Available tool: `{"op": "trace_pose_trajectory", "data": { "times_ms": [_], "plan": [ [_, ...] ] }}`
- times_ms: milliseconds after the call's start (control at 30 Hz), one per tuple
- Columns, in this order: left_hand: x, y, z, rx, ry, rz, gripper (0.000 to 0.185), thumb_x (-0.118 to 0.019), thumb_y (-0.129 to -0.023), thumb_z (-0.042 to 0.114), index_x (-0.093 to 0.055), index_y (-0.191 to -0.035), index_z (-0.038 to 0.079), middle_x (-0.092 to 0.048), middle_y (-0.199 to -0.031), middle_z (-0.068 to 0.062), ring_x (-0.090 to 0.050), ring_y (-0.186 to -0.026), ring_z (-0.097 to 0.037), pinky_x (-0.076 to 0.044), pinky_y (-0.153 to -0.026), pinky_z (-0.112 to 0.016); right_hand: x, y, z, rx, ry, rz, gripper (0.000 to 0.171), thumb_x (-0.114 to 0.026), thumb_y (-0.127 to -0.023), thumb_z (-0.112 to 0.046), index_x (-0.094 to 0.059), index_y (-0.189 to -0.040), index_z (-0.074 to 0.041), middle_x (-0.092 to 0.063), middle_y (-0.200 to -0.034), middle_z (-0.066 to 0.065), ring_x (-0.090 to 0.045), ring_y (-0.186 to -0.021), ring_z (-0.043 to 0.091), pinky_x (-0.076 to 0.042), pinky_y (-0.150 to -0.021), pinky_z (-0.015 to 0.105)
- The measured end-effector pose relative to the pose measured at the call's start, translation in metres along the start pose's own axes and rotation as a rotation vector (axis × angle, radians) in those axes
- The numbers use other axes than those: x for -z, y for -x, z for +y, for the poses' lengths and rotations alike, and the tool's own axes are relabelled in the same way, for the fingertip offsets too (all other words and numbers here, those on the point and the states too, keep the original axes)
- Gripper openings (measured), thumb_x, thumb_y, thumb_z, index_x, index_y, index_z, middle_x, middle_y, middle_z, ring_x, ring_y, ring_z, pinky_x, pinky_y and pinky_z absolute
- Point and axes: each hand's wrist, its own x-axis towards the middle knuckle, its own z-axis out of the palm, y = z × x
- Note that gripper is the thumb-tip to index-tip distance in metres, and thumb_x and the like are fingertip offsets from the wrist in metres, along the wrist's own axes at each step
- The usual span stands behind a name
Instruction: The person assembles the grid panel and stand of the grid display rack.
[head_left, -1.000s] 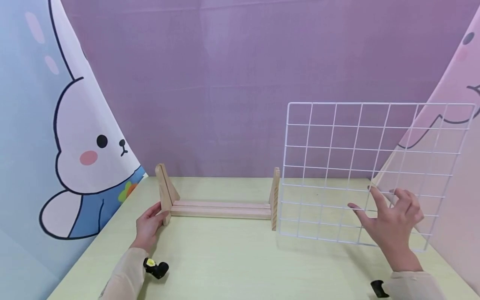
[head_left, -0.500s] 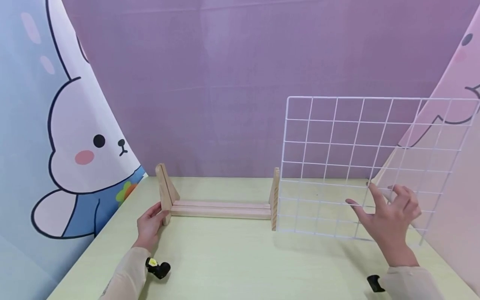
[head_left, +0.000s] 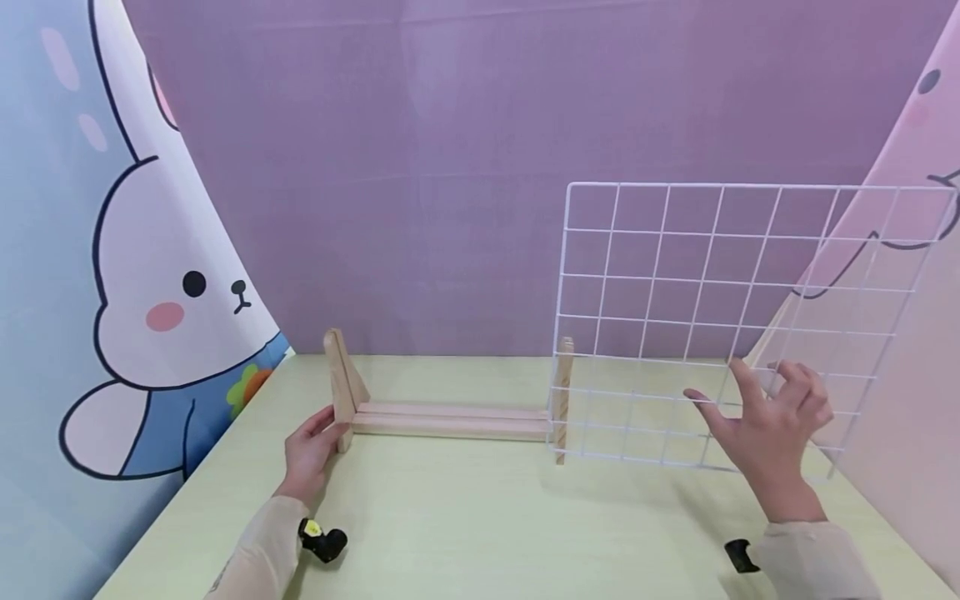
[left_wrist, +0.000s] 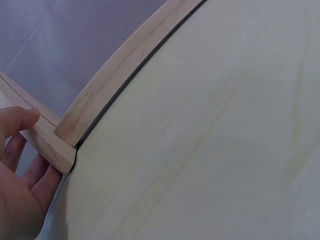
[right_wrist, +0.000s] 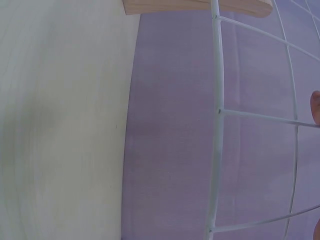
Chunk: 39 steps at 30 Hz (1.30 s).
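Observation:
A light wooden stand (head_left: 450, 427), made of a grooved crossbar between two uprights, sits on the table. My left hand (head_left: 309, 457) grips its left upright (head_left: 343, 383) low down; in the left wrist view the thumb and fingers lie on either side of the wood (left_wrist: 50, 142). My right hand (head_left: 778, 437) holds a white wire grid panel (head_left: 700, 281) raised off the table, its thumb and index finger spread across the squares. In the head view the panel's left edge overlaps the right upright (head_left: 566, 387). The right wrist view shows the panel's thick border wire (right_wrist: 218, 140) and only fingertips (right_wrist: 316, 107).
The pale table (head_left: 450, 525) runs back to a purple cloth backdrop (head_left: 420, 208). A printed rabbit curtain (head_left: 150, 333) hangs at the left, a pink one (head_left: 900, 192) at the right. A black camera (head_left: 326, 543) is strapped to the left wrist.
The wire grid panel has risen and shifted left with my right hand, so its left edge now crosses the right upright. The wooden stand and my left hand have moved slightly right.

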Motion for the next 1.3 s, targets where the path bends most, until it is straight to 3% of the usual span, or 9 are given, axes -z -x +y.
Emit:
{"op": "trace_pose_trajectory", "data": {
  "times_ms": [133, 233, 367, 600, 933, 1300],
  "plan": [
    [-0.002, 0.002, -0.002, -0.005, -0.004, -0.012, 0.058, -0.064, -0.094, 0.001, -0.043, -0.147, 0.001, -0.042, -0.151, -0.021, -0.044, -0.134, -0.032, -0.043, -0.107, -0.041, -0.001, 0.001, -0.002, -0.003, 0.003, 0.001, 0.068, -0.052, -0.084, -0.077, -0.058, -0.103, -0.012, -0.042, -0.107, 0.031, -0.036, -0.109, 0.054, -0.023, -0.083, 0.059],
    [-0.004, 0.002, -0.003, -0.003, -0.007, -0.017, 0.058, -0.065, -0.093, 0.001, -0.045, -0.146, 0.0, -0.043, -0.15, -0.021, -0.047, -0.13, -0.029, -0.051, -0.096, -0.028, -0.003, 0.001, -0.002, -0.009, 0.001, 0.001, 0.068, -0.053, -0.083, -0.078, -0.058, -0.101, -0.012, -0.042, -0.107, 0.03, -0.036, -0.109, 0.054, -0.022, -0.082, 0.059],
    [-0.008, 0.005, -0.005, 0.003, -0.01, -0.032, 0.058, -0.066, -0.092, 0.001, -0.046, -0.146, 0.001, -0.044, -0.15, -0.021, -0.048, -0.126, -0.026, -0.052, -0.081, -0.016, -0.008, 0.003, -0.004, -0.018, 0.002, 0.001, 0.071, -0.054, -0.081, -0.079, -0.058, -0.101, -0.011, -0.042, -0.107, 0.03, -0.037, -0.11, 0.053, -0.022, -0.085, 0.057],
    [-0.014, 0.01, -0.006, 0.014, -0.021, -0.051, 0.057, -0.068, -0.092, 0.002, -0.047, -0.145, 0.002, -0.045, -0.149, -0.02, -0.05, -0.123, -0.024, -0.053, -0.081, -0.017, -0.011, 0.007, -0.005, -0.026, 0.0, -0.032, 0.068, -0.054, -0.082, -0.077, -0.057, -0.102, -0.012, -0.04, -0.106, 0.03, -0.035, -0.11, 0.053, -0.023, -0.082, 0.06],
    [-0.025, 0.013, -0.011, -0.031, -0.012, -0.069, 0.055, -0.068, -0.088, -0.003, -0.051, -0.14, -0.004, -0.048, -0.146, -0.023, -0.061, -0.091, 0.0, -0.054, -0.078, -0.019, -0.017, 0.008, -0.008, -0.035, -0.015, -0.035, 0.069, -0.056, -0.081, -0.077, -0.059, -0.103, -0.012, -0.039, -0.107, 0.029, -0.034, -0.111, 0.052, -0.021, -0.083, 0.057],
    [-0.041, 0.02, -0.015, -0.038, -0.015, -0.103, 0.051, -0.068, -0.088, -0.004, -0.053, -0.137, -0.005, -0.05, -0.143, -0.025, -0.062, -0.088, -0.003, -0.056, -0.076, -0.021, -0.023, 0.006, -0.017, -0.03, -0.019, -0.014, 0.068, -0.056, -0.082, -0.077, -0.06, -0.103, -0.012, -0.041, -0.106, 0.031, -0.035, -0.108, 0.052, -0.023, -0.078, 0.063]
  ]
}}
